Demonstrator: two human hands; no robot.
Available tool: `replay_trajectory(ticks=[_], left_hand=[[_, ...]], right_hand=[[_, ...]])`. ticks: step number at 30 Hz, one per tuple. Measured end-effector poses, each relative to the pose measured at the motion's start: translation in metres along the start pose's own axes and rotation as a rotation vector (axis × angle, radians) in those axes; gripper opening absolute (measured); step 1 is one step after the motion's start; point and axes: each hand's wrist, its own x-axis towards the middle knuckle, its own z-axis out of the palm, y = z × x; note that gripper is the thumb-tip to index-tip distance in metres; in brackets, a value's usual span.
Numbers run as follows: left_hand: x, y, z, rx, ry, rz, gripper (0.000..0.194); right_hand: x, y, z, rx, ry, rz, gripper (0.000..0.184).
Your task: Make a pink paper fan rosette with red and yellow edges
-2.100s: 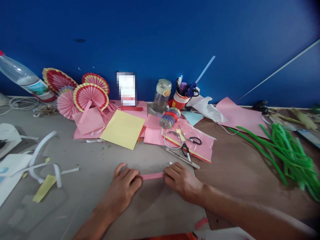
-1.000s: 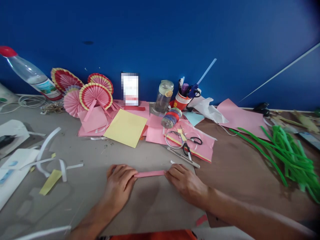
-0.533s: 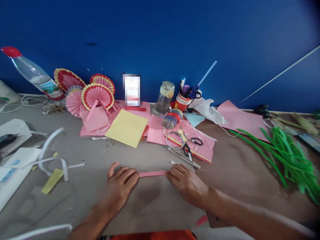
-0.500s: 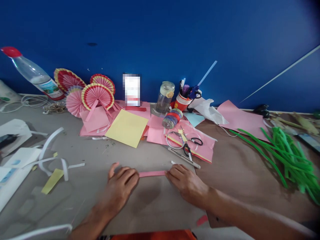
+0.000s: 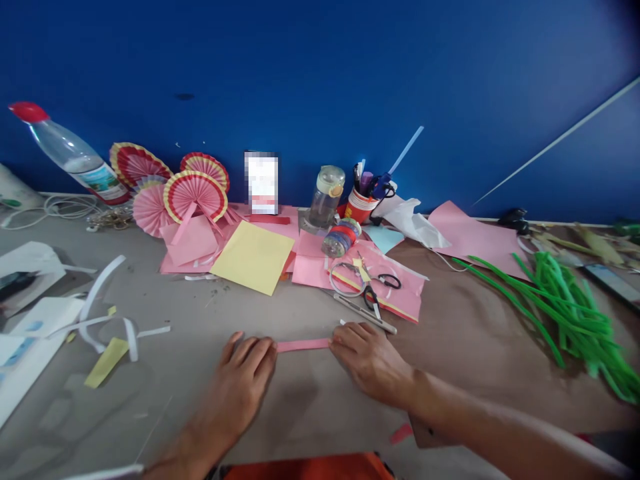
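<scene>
A narrow strip of folded pink paper (image 5: 303, 345) lies flat on the grey table top between my hands. Its left end is under the fingers of my left hand (image 5: 245, 377), which are closed on it. At the other end, my right hand (image 5: 367, 357) grips the strip with bent fingers. Both ends of the strip are hidden by the fingers. Just beyond my right hand rest a slim metallic cutter (image 5: 365, 313) and black-handled scissors (image 5: 373, 297). A yellow paper square (image 5: 253, 257) lies farther back, over pink sheets.
Pleated paper fans (image 5: 196, 197) stand at the back left near a red-capped bottle (image 5: 75, 160). A phone (image 5: 262, 183), a clear water bottle (image 5: 325, 197) and a cup of pens (image 5: 361, 203) line the blue wall. Green pipe cleaners (image 5: 575, 320) spread at right; white strips (image 5: 100, 287) curl at left.
My left thumb has drawn in closer to the fingers. Both hands keep their places on the pink strip, and the view has shifted slightly.
</scene>
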Motion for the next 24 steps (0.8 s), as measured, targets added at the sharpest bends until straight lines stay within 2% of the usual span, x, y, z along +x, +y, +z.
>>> replay_trajectory(ticks=[5, 10, 12, 15, 18, 20, 24], left_hand=[[0.013, 0.005, -0.004, -0.031, -0.125, -0.121, 0.011], [0.026, 0.003, -0.012, -0.069, -0.211, -0.164, 0.006], [0.03, 0.004, -0.014, -0.069, -0.185, -0.166, 0.017], [0.036, 0.006, -0.015, -0.022, -0.084, -0.142, 0.034], [0.045, 0.011, -0.018, 0.008, -0.004, -0.13, 0.029], [0.05, 0.014, -0.02, 0.006, 0.025, -0.144, 0.024], [0.059, 0.02, -0.023, -0.023, 0.019, -0.176, 0.032]], right_hand=[[0.012, 0.002, 0.001, 0.152, 0.05, 0.064, 0.013], [0.022, 0.008, -0.001, 0.263, 0.049, 0.088, 0.014], [0.026, 0.013, -0.008, 0.346, 0.021, 0.16, 0.012], [0.032, 0.02, -0.027, 0.474, -0.089, 0.273, 0.015], [0.039, 0.025, -0.047, 0.561, -0.183, 0.34, 0.016], [0.043, 0.026, -0.057, 0.597, -0.197, 0.358, 0.015], [0.049, 0.024, -0.068, 0.623, -0.197, 0.329, 0.013]])
